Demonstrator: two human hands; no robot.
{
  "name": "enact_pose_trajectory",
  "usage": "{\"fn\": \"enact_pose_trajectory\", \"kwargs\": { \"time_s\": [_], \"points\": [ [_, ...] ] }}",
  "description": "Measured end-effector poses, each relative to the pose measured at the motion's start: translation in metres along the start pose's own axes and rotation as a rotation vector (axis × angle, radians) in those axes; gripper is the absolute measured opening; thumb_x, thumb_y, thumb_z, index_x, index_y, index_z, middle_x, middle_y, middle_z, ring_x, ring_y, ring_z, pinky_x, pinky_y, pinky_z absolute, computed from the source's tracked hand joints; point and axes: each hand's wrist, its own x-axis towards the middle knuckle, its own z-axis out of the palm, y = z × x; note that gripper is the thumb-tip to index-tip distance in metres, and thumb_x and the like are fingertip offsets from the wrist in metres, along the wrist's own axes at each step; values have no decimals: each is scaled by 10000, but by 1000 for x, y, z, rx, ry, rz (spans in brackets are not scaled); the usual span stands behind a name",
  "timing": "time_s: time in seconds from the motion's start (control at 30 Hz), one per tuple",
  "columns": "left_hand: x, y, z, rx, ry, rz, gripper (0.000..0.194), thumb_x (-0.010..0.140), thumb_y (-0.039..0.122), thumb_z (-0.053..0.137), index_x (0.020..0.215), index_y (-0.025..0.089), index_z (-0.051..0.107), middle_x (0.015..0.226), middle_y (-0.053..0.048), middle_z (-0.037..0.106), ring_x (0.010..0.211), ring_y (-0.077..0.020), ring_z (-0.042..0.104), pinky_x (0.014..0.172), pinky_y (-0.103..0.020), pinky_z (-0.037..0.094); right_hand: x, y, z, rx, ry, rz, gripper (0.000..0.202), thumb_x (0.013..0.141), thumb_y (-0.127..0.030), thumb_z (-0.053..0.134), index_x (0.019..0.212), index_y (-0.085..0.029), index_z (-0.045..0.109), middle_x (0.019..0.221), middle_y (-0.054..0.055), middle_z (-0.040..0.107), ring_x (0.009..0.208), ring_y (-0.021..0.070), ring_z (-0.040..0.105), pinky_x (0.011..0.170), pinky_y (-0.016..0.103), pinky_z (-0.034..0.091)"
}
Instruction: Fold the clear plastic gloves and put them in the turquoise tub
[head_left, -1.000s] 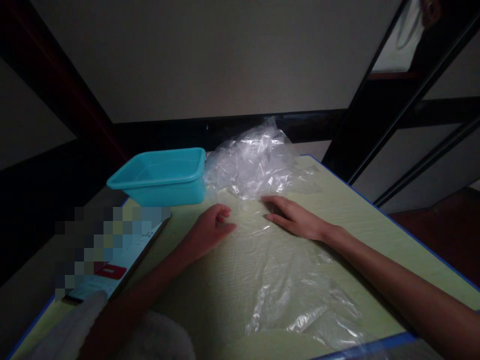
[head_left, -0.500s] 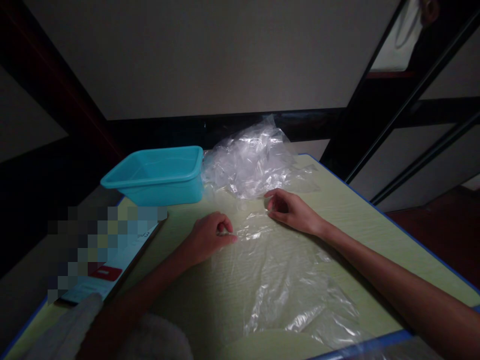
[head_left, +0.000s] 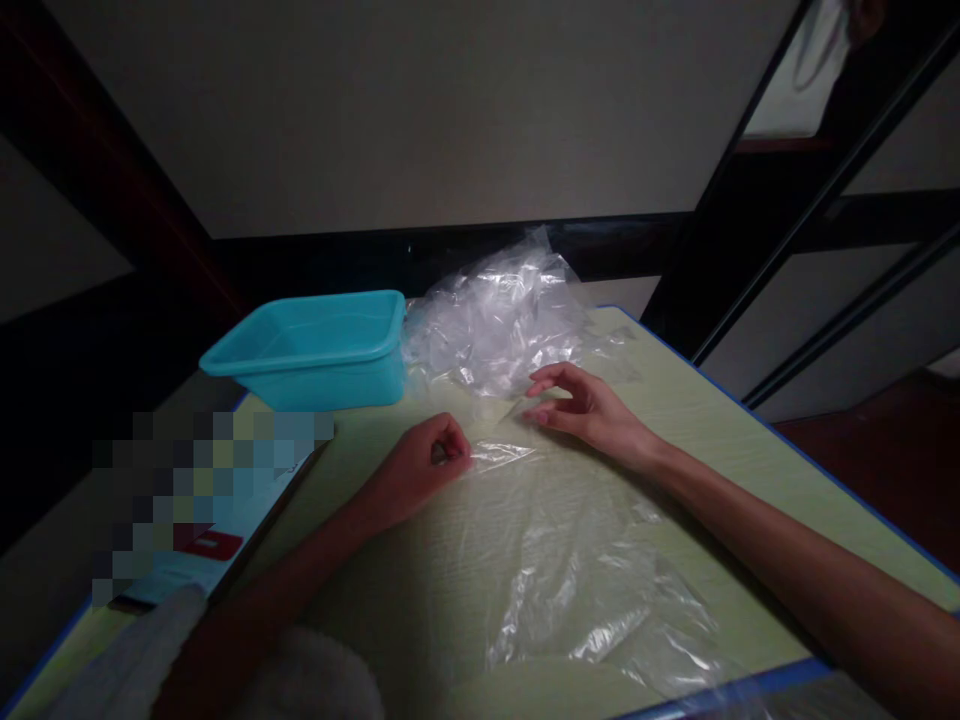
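A clear plastic bag [head_left: 585, 560] lies spread over the front of the pale green table [head_left: 390, 610]. At its upper left corner my left hand [head_left: 424, 460] is closed, pinching the plastic between thumb and fingers. My right hand [head_left: 589, 410] is held to the right of it, thumb and fingers apart, close to the bag's upper edge. Just behind my right hand rises a crumpled heap of clear plastic bags [head_left: 502, 320].
A turquoise basin [head_left: 337, 385] stands at the back left, against the heap. A tablet-like screen [head_left: 262, 480], partly pixelated, lies at the left. The table has a blue edge, with a wall panel [head_left: 450, 120] behind it.
My right hand's fingers have spread, and its thumb has moved slightly up and left. My left hand has shifted up a little, still pinching the plastic. The bag's upper edge has changed shape.
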Motion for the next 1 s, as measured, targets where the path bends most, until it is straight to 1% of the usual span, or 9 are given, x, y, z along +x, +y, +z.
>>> {"fn": "enact_pose_trajectory", "kwargs": {
  "time_s": [0.23,0.3,0.5,0.6,0.7,0.8,0.87,0.93,1.0],
  "points": [
    [0,0,3,-99,3,4,301,592,140,586,865,194,469,683,43,577,645,-124,548,625,-237,432,3,0,-1,109,100,-15,436,583,-176,699,952,-225,472,929,-11,525,651,97,588,647,276,472],
    [0,0,3,-112,-6,1,324,584,133,580,885,189,475,691,41,583,633,-119,543,618,-235,428,3,-1,-3,133,68,-20,471,572,-141,687,979,-241,472,912,-20,542,652,97,584,628,261,462],
    [-2,6,0,-111,-63,-8,355,554,120,579,900,167,517,756,4,653,626,-122,535,612,-241,419,0,-3,-9,190,-152,-34,573,576,-59,607,1100,-217,435,761,-31,607,603,101,551,595,254,429],
    [-4,14,-1,-95,-102,-5,338,554,133,597,885,173,542,821,-21,690,648,-136,552,633,-256,419,-2,-3,-11,236,-258,-18,596,611,-85,570,1173,-194,404,757,-21,629,591,110,567,583,264,444],
    [-5,18,-2,-66,-148,1,344,563,193,637,898,181,560,821,-30,711,689,-159,570,660,-271,421,-2,-3,-14,259,-364,11,594,679,-177,547,1241,-195,356,800,-1,656,552,122,593,531,269,466],
    [-5,18,-1,-68,-172,-41,306,615,285,616,896,179,555,794,-35,721,641,-155,575,592,-259,408,-2,-4,-15,243,-379,40,587,742,-244,506,1290,-199,299,824,11,669,447,114,581,437,257,446],
    [-5,15,-1,-71,-170,-69,247,661,313,569,863,173,548,750,-36,722,578,-143,564,535,-245,384,-2,-5,-15,204,-354,40,553,767,-236,480,1288,-179,304,764,3,666,398,109,560,398,247,420],
    [-4,12,-1,-70,-160,-73,208,691,316,530,836,167,540,698,-34,716,541,-136,554,515,-238,373,-3,-6,-12,163,-317,17,485,779,-211,472,1246,-158,352,712,-4,653,423,113,573,434,253,435],
    [-4,10,0,-75,-154,-69,183,707,310,506,816,165,533,680,-34,710,543,-134,558,528,-237,386,-4,-9,-8,156,-294,-20,412,784,-198,483,1186,-152,404,725,4,650,545,127,618,564,282,481]
  ]
}}
